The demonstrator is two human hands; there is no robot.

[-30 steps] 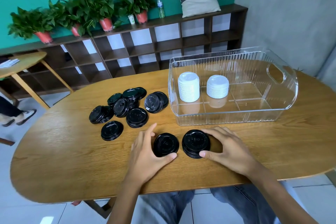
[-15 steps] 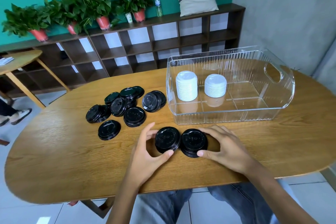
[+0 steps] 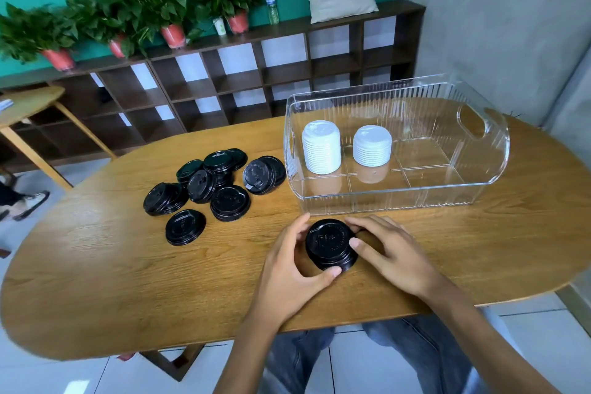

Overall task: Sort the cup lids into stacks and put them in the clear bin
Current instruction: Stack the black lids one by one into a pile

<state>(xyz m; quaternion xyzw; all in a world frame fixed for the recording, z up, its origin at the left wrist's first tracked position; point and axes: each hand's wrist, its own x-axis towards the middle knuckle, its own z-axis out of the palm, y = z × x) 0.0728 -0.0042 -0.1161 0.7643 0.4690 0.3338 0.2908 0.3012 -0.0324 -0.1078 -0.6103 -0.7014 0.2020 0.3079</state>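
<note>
Fingers (image 3: 361,243) of both hands around glossy black lid stack (image 3: 331,245)

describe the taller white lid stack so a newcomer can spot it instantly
Find the clear bin at the wooden table's far right. Inside stand two stacks of white lids; the taller white stack is the left one, against the bin's left wall, rising above its neighbour.

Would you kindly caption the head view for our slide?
Both hands, left and right, grip a black lid stack before the clear bin holding two white stacks.
</note>
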